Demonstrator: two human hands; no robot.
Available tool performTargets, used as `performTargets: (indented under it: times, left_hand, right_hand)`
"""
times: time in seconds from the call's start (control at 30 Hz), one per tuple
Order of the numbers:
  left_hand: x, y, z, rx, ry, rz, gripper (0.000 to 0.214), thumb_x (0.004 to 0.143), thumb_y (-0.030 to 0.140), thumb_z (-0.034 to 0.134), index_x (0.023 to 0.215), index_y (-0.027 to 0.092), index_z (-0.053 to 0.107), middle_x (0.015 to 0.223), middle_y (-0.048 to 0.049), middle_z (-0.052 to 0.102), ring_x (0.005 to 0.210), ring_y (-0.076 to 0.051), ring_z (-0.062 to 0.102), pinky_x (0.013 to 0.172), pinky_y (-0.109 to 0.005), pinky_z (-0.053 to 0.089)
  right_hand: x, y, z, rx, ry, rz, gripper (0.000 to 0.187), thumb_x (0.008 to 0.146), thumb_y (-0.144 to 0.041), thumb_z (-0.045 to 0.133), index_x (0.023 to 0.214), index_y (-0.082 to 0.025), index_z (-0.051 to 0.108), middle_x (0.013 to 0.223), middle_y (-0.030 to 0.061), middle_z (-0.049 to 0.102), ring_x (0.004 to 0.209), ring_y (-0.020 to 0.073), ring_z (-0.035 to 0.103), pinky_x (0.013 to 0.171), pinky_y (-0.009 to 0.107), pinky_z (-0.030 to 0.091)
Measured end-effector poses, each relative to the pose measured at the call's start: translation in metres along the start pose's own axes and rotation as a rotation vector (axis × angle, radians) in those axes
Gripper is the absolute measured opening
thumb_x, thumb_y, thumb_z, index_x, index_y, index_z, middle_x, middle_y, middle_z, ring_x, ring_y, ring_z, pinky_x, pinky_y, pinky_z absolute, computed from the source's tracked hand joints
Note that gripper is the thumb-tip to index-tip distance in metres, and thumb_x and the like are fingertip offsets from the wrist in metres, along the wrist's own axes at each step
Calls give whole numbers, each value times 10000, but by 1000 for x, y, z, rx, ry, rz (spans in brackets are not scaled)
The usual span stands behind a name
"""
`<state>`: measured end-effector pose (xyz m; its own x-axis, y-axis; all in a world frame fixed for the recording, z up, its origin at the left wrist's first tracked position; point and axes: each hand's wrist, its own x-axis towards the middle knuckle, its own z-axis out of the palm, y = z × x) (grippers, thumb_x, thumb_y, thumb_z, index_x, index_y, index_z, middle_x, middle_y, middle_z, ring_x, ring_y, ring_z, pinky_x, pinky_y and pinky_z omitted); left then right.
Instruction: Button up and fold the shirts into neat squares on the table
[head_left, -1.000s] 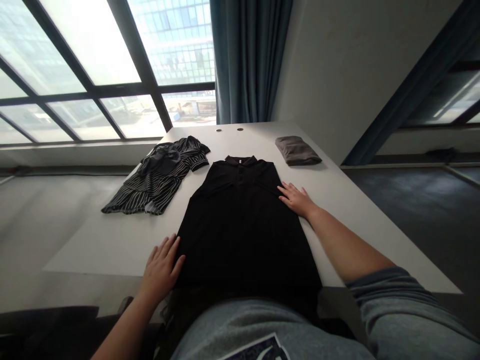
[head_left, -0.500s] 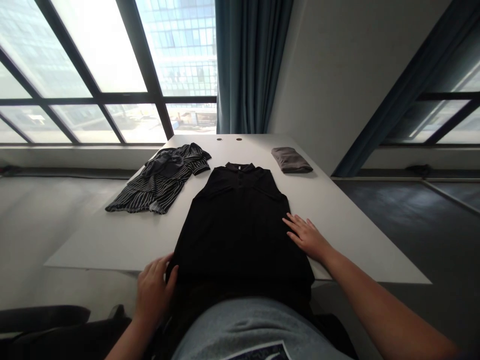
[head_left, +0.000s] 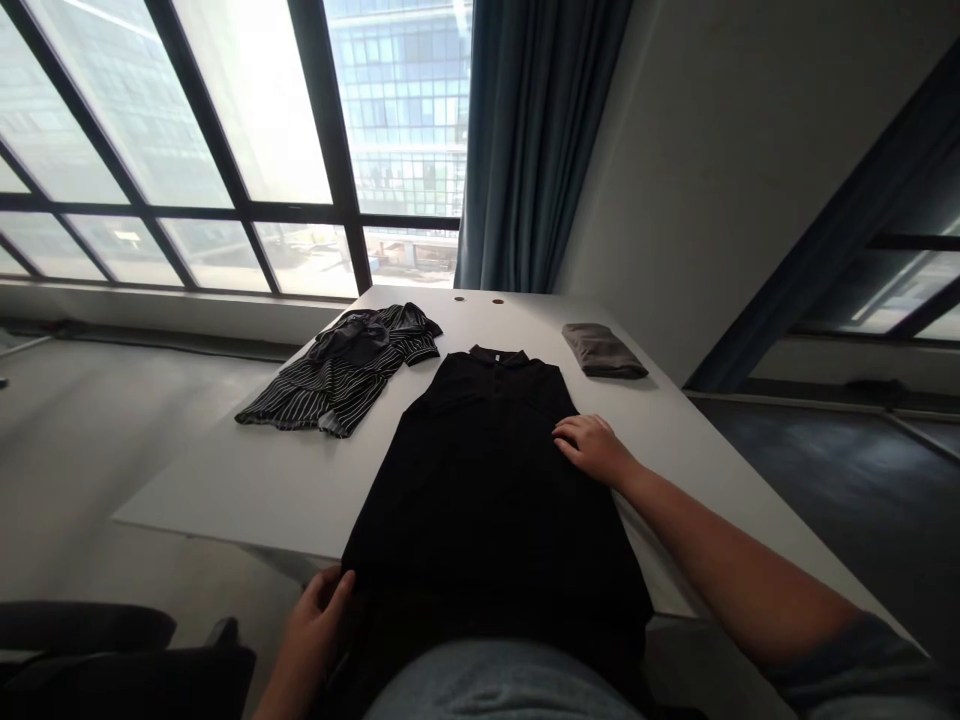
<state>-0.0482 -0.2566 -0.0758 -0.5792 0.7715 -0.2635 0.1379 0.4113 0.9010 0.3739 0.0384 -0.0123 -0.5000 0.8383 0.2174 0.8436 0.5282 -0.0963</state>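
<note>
A black polo shirt [head_left: 480, 490] lies flat on the white table [head_left: 300, 470], collar away from me, its hem hanging over the near edge. My left hand [head_left: 315, 625] is at the hem's lower left corner below the table edge, fingers curled on the cloth. My right hand [head_left: 596, 447] rests on the shirt's right side near the shoulder, fingers bent and pressed onto the fabric.
A black-and-white striped garment [head_left: 345, 370] lies crumpled at the table's left. A folded grey garment [head_left: 602, 350] sits at the far right. Two round holes [head_left: 478, 299] mark the far edge. Windows, a blue curtain [head_left: 525, 150] and a dark chair [head_left: 112, 660] surround the table.
My left hand slid down off the tabletop to the hem corner and curled on it. My right hand drew back along the shirt's right edge, then moved up toward the shoulder. The view tilted up.
</note>
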Motion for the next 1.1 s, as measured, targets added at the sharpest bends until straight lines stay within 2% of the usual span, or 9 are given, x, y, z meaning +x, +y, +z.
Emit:
performTargets:
  times: [0.1, 0.2, 0.33, 0.47, 0.63, 0.77, 0.87, 0.97, 1.1]
  left_hand:
    - [-10, 3, 1, -89, -50, -29, 725, 574, 851, 711, 872, 190, 701, 826, -82, 771, 829, -323, 742, 769, -398, 603]
    - [-18, 10, 1, -149, -34, -19, 702, 580, 846, 739, 843, 197, 701, 782, -51, 742, 778, -279, 714, 717, -353, 588]
    - [-23, 18, 2, -176, 3, 11, 661, 629, 833, 736, 834, 206, 689, 761, -35, 715, 744, -253, 692, 688, -335, 581]
    - [-21, 19, 5, -163, 47, 3, 655, 656, 804, 744, 908, 202, 693, 882, -69, 747, 852, -295, 720, 701, -358, 592]
    - [-13, 10, 6, -181, 38, -39, 690, 633, 807, 753, 932, 188, 705, 895, -88, 755, 871, -313, 723, 721, -383, 598]
    - [-11, 7, 2, -176, 53, -70, 664, 631, 787, 760, 909, 185, 725, 876, -90, 759, 855, -312, 722, 720, -383, 597]
    - [-12, 7, 2, -177, 29, -74, 635, 645, 770, 759, 902, 189, 735, 877, -88, 762, 843, -308, 721, 694, -373, 594]
    - [-14, 6, 2, -184, -20, -59, 605, 670, 756, 749, 892, 193, 734, 880, -83, 758, 826, -292, 716, 688, -364, 594]
    - [-17, 9, 2, -161, 23, -18, 591, 653, 745, 760, 860, 192, 727, 827, -66, 733, 792, -272, 698, 726, -362, 596]
  right_hand:
    - [70, -35, -12, -92, -64, -95, 284, 990, -341, 549, 1138, -221, 761, 1257, 117, 731, 1179, 279, 641, 1057, 427, 464]
    - [139, -81, -9, -190, -166, -170, 314, 1018, -331, 516, 1193, -204, 743, 1251, 135, 717, 1178, 296, 636, 1009, 410, 483]
    - [215, -136, 13, -199, -226, -230, 306, 1006, -271, 530, 1223, -207, 737, 1307, 151, 684, 1205, 308, 629, 997, 397, 492]
    - [265, -163, 38, -205, -309, -261, 360, 976, -153, 524, 1277, -179, 720, 1374, 182, 641, 1197, 300, 650, 989, 380, 508]
    - [296, -167, 60, -209, -416, -346, 375, 960, -148, 562, 1301, -194, 713, 1430, 160, 614, 1213, 297, 653, 1011, 380, 514]
    - [307, -164, 70, -226, -433, -385, 360, 972, -155, 556, 1298, -179, 708, 1386, 171, 640, 1211, 311, 654, 1021, 403, 511]
    - [312, -162, 72, -246, -437, -397, 373, 959, -145, 574, 1306, -191, 703, 1354, 169, 656, 1179, 308, 669, 987, 401, 525]
    - [314, -160, 70, -267, -442, -415, 328, 939, -128, 594, 1229, -177, 738, 1325, 176, 664, 1149, 303, 677, 960, 391, 528]
    - [312, -155, 67, -289, -422, -433, 287, 930, -93, 569, 1141, -135, 758, 1286, 194, 660, 1106, 285, 682, 934, 370, 522]
